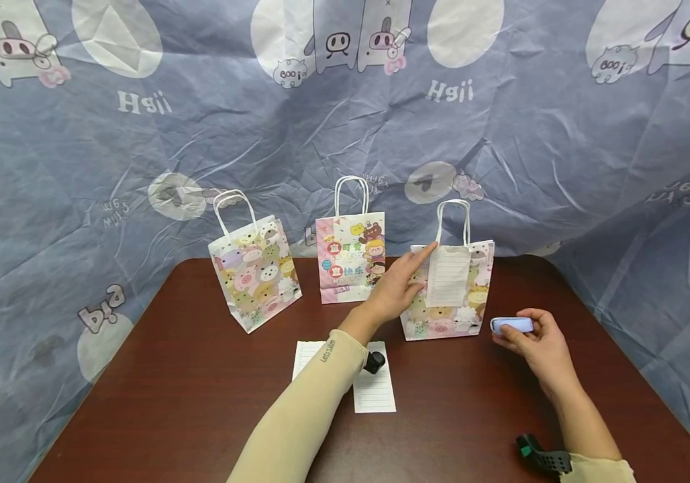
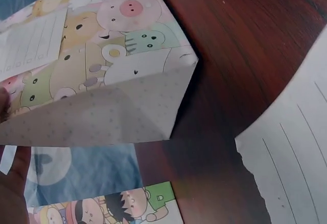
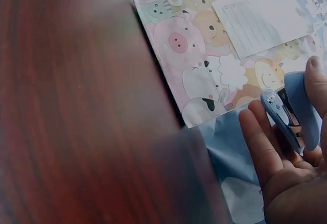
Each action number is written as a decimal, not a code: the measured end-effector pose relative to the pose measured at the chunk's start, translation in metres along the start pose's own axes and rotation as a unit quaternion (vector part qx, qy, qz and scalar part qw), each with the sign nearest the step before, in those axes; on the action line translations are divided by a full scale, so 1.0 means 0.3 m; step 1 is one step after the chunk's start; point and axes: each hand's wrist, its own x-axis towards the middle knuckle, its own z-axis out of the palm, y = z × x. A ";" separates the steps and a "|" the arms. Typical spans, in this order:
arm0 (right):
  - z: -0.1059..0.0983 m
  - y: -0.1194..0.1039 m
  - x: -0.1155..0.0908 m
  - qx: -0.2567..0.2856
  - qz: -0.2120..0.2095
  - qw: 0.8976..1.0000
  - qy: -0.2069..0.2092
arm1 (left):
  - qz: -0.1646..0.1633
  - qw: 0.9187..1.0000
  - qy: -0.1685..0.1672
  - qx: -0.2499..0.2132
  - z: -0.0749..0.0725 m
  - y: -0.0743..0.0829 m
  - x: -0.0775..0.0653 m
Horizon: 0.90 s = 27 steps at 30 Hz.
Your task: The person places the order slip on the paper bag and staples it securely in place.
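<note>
A paper gift bag (image 1: 479, 295) with cartoon animals stands at the right of the table. A lined paper slip (image 1: 448, 276) lies flat against its front, below the handle. My left hand (image 1: 395, 285) grips the bag's left side, its thumb on the front and one fingertip at the slip's upper left corner; the other fingers are partly hidden. To the right of the bag, my right hand (image 1: 541, 345) holds a small light blue stapler (image 1: 513, 325) between thumb and fingers. In the right wrist view the stapler (image 3: 301, 112) has its arms apart, near the bag without touching the slip.
Two more gift bags stand behind: an animal-print one (image 1: 257, 275) at left and a pink-and-white one (image 1: 351, 261) in the middle. Lined slips (image 1: 374, 392) lie on the brown table (image 1: 158, 396), partly under my left forearm. A patterned blue cloth (image 1: 321, 141) hangs behind.
</note>
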 end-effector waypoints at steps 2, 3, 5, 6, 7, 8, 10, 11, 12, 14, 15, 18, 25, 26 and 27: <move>-0.003 0.008 -0.001 -0.026 0.012 1.000 -0.002 | -0.013 1.000 -0.009 0.005 0.002 -0.006 -0.002; -0.005 0.011 -0.001 -0.039 0.018 0.999 -0.004 | -0.020 1.000 -0.011 0.007 0.005 -0.009 -0.004; -0.008 0.014 -0.002 -0.080 0.029 0.996 -0.007 | -0.035 0.999 -0.009 0.010 0.010 -0.015 -0.007; -0.010 0.014 -0.003 -0.113 0.035 0.993 -0.007 | -0.041 0.999 -0.005 0.011 0.013 -0.019 -0.009; -0.011 0.014 -0.003 -0.150 0.042 0.988 -0.007 | -0.044 0.999 0.000 0.013 0.017 -0.023 -0.010; -0.013 0.013 -0.002 -0.188 0.052 0.981 -0.006 | -0.044 0.999 0.006 0.016 0.021 -0.027 -0.012; -0.015 0.012 -0.002 -0.251 0.074 0.965 -0.004 | -0.041 0.999 0.017 0.028 0.029 -0.036 -0.014; -0.016 0.011 -0.001 -0.277 0.085 0.957 -0.004 | -0.038 0.998 0.022 0.034 0.034 -0.040 -0.015; -0.017 0.011 -0.001 -0.292 0.098 0.951 -0.004 | -0.036 0.998 0.026 0.040 0.038 -0.044 -0.015; -0.017 0.011 0.000 -0.307 0.119 0.944 -0.005 | -0.036 0.998 0.028 0.052 0.044 -0.050 -0.014; -0.018 0.012 0.000 -0.314 0.125 0.941 -0.005 | -0.037 0.997 0.026 0.061 0.046 -0.052 -0.012; -0.023 0.018 -0.006 -0.345 0.139 0.928 -0.010 | -0.045 0.996 0.015 0.078 0.053 -0.055 -0.007; -0.035 0.033 -0.013 -0.397 0.154 0.905 -0.025 | -0.079 0.992 0.000 0.093 0.073 -0.052 0.004; -0.036 0.034 -0.014 -0.404 0.153 0.902 -0.024 | -0.083 0.992 -0.002 0.093 0.076 -0.053 0.007; -0.035 0.034 -0.015 -0.410 0.152 0.899 -0.023 | -0.087 0.992 -0.004 0.092 0.078 -0.054 0.008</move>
